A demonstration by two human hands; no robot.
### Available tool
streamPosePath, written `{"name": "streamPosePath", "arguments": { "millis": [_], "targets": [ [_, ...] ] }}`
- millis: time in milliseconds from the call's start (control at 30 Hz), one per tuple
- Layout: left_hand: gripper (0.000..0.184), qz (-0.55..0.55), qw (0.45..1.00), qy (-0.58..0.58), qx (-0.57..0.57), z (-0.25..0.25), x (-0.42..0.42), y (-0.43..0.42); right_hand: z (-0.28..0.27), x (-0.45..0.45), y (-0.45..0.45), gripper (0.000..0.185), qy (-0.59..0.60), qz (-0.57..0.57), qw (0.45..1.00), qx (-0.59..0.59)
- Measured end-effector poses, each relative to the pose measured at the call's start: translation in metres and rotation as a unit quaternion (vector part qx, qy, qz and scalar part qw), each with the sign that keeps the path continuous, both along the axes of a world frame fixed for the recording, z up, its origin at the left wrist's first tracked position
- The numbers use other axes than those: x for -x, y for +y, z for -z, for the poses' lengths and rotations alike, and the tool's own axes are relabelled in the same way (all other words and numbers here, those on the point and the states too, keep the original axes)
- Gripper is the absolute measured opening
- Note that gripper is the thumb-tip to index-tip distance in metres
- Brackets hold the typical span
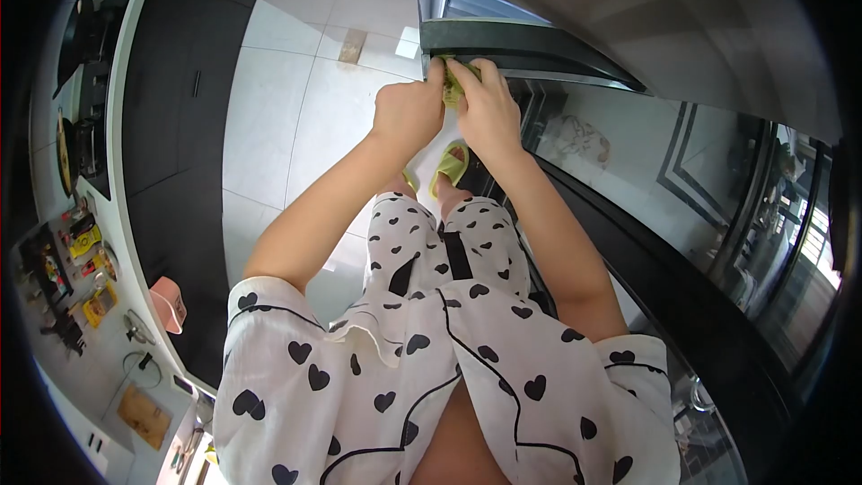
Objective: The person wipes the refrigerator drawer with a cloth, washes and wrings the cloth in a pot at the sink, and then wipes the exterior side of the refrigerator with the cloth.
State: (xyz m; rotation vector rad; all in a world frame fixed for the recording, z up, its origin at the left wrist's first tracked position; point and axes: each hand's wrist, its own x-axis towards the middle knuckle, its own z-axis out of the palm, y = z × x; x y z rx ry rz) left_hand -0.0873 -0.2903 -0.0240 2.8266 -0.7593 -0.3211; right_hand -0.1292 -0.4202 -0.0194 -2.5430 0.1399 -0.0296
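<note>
Both my hands meet at the top middle, close to the edge of an open dark door [530,47]. Between them is a small yellow-green cloth [453,85], partly covered by my fingers. My left hand [409,115] is closed, its fingertips pressed on the cloth's left side. From the right, my right hand [485,108] grips the same cloth with bent fingers. The cloth lies against the lower edge of the door.
Dark cabinets [184,81] run along the left, with a pink bin [168,304] hung on them. Beyond is a counter with a stove [94,126] and a cutting board [144,416]. Glossy dark doors [646,144] stand on the right. Pale tiles [269,117] cover the floor.
</note>
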Motion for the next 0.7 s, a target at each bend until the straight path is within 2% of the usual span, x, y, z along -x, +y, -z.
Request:
{"name": "streamPosePath", "arguments": {
  "millis": [100,300,400,600,700],
  "targets": [
    [0.044,0.028,0.999,0.015,-0.022,0.001,-0.011,-0.002,-0.002,-0.008,0.004,0.042,0.035,0.01,0.999,0.017],
    [0.037,0.037,0.996,-0.023,0.081,0.001,-0.001,0.01,0.014,-0.007,-0.001,0.037,-0.011,-0.025,1.0,0.002],
    [0.031,0.017,0.998,0.063,-0.007,-0.01,0.004,0.015,0.014,-0.007,-0.003,0.036,-0.05,-0.049,0.997,-0.04],
    [0.022,0.027,0.999,0.019,0.019,-0.002,-0.016,-0.006,-0.004,-0.019,-0.004,0.042,0.11,-0.055,0.992,-0.001],
    [0.023,0.04,0.999,-0.002,0.017,0.004,-0.015,-0.005,0.008,-0.003,-0.005,0.033,-0.015,-0.024,0.998,-0.058]
  ]
}}
